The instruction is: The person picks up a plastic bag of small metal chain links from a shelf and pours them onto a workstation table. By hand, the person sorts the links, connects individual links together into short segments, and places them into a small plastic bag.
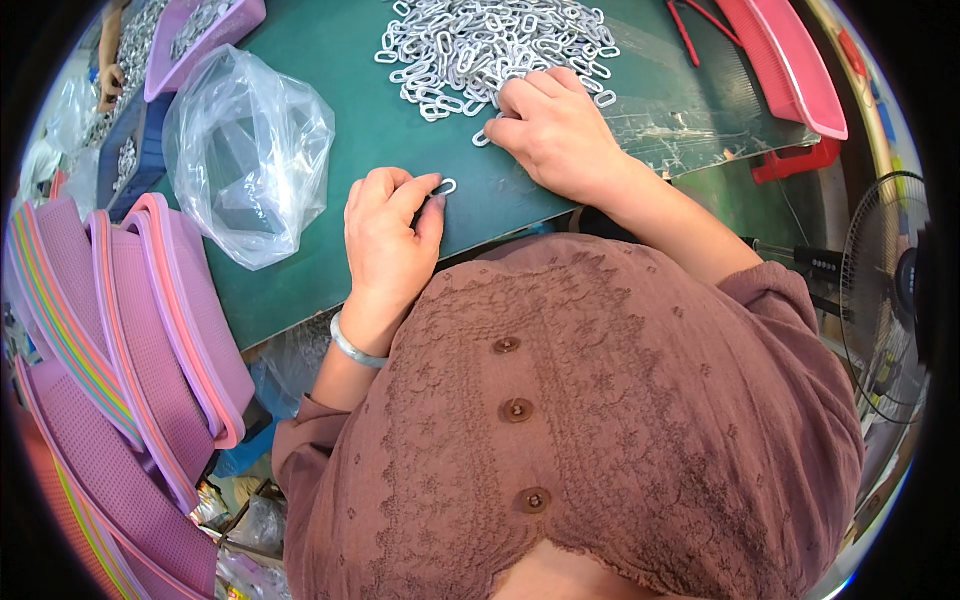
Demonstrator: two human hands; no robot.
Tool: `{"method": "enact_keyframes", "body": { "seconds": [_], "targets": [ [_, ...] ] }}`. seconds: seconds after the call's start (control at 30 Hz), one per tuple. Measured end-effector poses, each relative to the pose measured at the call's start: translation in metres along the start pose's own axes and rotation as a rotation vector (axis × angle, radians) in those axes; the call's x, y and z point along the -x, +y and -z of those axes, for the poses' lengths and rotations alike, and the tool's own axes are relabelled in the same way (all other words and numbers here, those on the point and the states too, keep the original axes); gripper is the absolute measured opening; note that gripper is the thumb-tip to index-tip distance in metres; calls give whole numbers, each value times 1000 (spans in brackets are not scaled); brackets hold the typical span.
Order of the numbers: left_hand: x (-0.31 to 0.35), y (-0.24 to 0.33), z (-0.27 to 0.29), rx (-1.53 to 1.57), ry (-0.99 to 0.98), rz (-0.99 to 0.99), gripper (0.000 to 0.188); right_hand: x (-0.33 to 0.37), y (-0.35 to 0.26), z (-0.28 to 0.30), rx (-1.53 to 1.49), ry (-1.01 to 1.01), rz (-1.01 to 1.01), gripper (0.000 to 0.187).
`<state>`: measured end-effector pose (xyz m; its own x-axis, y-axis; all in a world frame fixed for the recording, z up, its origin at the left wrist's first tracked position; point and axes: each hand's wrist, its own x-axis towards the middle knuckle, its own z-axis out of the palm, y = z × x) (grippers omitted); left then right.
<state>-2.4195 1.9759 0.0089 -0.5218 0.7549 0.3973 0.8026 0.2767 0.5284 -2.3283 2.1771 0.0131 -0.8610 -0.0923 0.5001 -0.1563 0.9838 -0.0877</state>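
Observation:
A heap of oval silver-grey metal links [500, 50] lies at the far side of the green tabletop. My left hand [388, 225], a bangle on its wrist, pinches one metal link [449, 186] between thumb and fingertips, just above the table. Over the near edge of the heap, my right hand [560, 130] is closed, its fingers curled downward. Another link [481, 138] sticks out at its thumb tip and seems pinched there. The fingertips of this hand are partly hidden.
A clear plastic bag [250, 150] lies on the table at left, beside stacked purple baskets [170, 330]. A pink basket [780, 60] stands at far right, with a fan [885, 290] below it. Another person's hand [112, 80] shows at far left near more links.

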Motion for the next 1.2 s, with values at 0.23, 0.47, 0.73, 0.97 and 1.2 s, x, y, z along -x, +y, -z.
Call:
{"method": "enact_keyframes", "body": {
  "seconds": [0.23,0.47,0.73,0.97,1.2],
  "targets": [
    [8,-3,6,-12,9,27,22,-3,-23,-2,-249,-159,-123,3],
    [8,0,9,-12,-8,46,24,-5,-11,-2,-315,-76,-177,11],
    [2,3,7,-33,-65,-27,34,0,-17,6,-206,-170,-49,18],
    [-3,-2,-5,-85,-34,-165,23,-16,-14,0,89,-188,-30,15],
    [3,-8,4,-35,-15,-63,18,-34,-7,-3,132,-73,-36,10]
  ]
}}
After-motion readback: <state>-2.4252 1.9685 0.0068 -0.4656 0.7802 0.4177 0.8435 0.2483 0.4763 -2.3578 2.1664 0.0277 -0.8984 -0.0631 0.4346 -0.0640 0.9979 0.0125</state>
